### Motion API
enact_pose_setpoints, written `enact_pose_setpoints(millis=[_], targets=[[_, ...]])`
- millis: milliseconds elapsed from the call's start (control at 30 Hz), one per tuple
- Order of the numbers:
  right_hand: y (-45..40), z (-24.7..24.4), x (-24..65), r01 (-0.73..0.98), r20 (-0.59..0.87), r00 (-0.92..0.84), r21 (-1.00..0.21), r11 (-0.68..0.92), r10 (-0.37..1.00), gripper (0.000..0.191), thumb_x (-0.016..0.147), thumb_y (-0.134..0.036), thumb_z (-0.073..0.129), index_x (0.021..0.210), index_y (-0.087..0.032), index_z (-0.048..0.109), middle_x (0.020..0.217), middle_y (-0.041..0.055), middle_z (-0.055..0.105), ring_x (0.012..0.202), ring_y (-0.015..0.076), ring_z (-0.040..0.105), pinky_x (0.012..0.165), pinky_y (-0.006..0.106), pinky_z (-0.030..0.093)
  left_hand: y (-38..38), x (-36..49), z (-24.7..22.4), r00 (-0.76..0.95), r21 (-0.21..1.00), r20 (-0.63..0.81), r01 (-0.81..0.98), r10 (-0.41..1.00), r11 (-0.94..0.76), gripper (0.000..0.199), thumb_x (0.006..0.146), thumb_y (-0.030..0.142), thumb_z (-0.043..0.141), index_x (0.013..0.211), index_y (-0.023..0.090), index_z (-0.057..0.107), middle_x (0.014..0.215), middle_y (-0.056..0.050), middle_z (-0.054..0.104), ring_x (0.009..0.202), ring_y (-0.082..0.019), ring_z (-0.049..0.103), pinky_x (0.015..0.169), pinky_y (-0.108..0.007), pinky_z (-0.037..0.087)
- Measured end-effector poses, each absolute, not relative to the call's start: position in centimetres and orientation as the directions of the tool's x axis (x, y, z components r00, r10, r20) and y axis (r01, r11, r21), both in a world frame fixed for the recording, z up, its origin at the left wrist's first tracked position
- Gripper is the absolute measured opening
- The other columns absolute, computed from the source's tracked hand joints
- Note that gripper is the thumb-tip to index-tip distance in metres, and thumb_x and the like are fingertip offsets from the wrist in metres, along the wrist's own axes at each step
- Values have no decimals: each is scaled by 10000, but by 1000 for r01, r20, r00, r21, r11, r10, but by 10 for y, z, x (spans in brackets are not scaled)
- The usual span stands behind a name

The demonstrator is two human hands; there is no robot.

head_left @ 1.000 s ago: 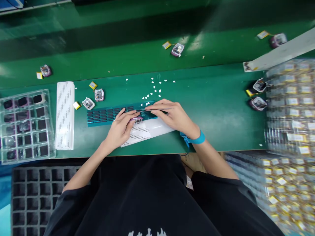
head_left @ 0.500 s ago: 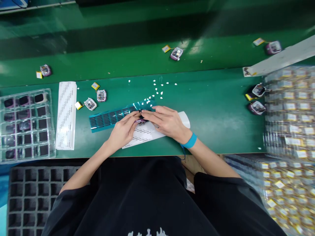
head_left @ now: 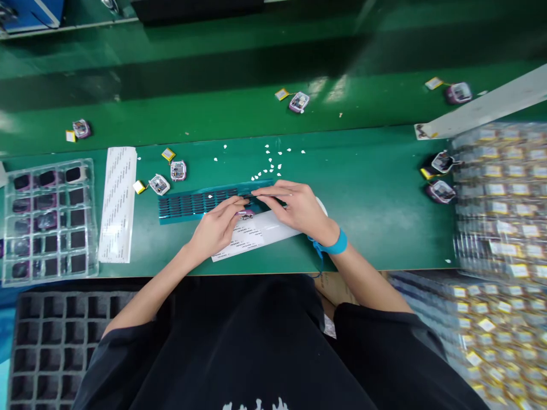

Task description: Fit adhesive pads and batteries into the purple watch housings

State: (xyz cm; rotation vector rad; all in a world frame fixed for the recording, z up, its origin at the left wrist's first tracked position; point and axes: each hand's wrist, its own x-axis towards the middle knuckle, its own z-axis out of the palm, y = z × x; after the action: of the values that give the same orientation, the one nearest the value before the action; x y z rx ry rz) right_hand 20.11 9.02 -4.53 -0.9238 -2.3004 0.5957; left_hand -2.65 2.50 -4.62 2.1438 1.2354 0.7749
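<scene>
Near the front edge of the green bench (head_left: 376, 216), the left hand (head_left: 217, 226) grips a small purple device (head_left: 245, 215) at its fingertips; the right hand (head_left: 301, 209), just beside it, pinches a slim tool (head_left: 276, 195). Far left, a clear tray (head_left: 94, 242) holds dark-screened devices (head_left: 48, 179). Since the earlier frame, a white dot (head_left: 210, 196) has appeared on the teal sheet (head_left: 182, 220).

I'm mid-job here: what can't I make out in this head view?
Head view: purple casing, partly hidden by the left hand; its insides are too small to tell.
Head view: thin tool in the right hand; its tip is too small to make out.
Head view: print on the white label sheet, too small to read.
Head view: blue box, cut off by the top edge.
</scene>
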Motion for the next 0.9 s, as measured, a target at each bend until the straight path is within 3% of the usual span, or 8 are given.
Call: enact_pose_setpoints(millis=[133,233,367,433,533,600,667,900], targets=[[89,-48,203,503,430,-624,-419,756,653,343,984,-92,512,1163,-253,756,1121,-9,800,837,161,694,659,307,568,27,-26,-48,415,677,188,602,890,-424,244,1042,175,407,1158,172,623,1314,-131,706,1374,-243,583,1137,-455,517],[97,-37,207,556,532,-569,-312,770,626,341,980,-100,541,1183,-278,748,1085,-27,808,744,153,670,593,307,545,25,-24,-46,436,651,191,614,880,-446,237,1031,164,414,1145,163,622,1319,-148,704,1374,-258,583,1130,-483,523],[107,-16,208,522,598,-492,-378,764,632,308,998,-174,583,1213,-335,733,1126,-56,797,745,144,686,676,321,579,23,-18,-25,459,674,305,514,834,-530,192,995,146,466,1054,204,639,1202,-104,765,1256,-256,671,1195,-567,429],[108,-11,206,509,651,-419,-410,757,634,335,1004,-180,568,1257,-346,711,1201,-46,774,760,153,689,714,348,583,31,-17,-11,294,791,355,411,888,-452,187,1010,181,466,1081,228,632,1159,-78,779,1174,-224,708,1175,-537,451],[107,-15,202,513,708,-332,-419,750,623,372,1004,-181,555,1296,-370,686,1230,-42,760,739,166,671,709,373,574,61,-21,2,-48,986,90,144,995,-83,167,1024,327,512,1103,221,614,1084,-95,788,922,-188,760,900,-380,616],[106,-23,199,509,740,-319,-393,766,592,404,992,-163,570,1319,-379,669,1224,-44,762,708,163,651,667,356,568,84,-27,0,-56,988,-151,-50,987,148,152,984,344,577,979,198,616,913,-91,795,712,-161,734,742,-313,620],[105,-31,197,481,774,-334,-352,803,538,466,972,-137,604,1373,-374,630,1228,-37,761,709,158,647,634,331,565,97,-32,-6,-18,949,-269,-175,963,262,87,935,263,614,912,180,621,855,-92,792,648,-141,703,687,-277,603],[94,-36,199,390,681,-481,-397,831,552,409,1005,-169,576,1337,-392,660,1269,-47,744,820,160,685,696,333,595,84,-29,-18,5,948,-286,-142,958,284,191,864,315,733,750,165,698,702,-37,710,552,-99,589,521,-215,522]])
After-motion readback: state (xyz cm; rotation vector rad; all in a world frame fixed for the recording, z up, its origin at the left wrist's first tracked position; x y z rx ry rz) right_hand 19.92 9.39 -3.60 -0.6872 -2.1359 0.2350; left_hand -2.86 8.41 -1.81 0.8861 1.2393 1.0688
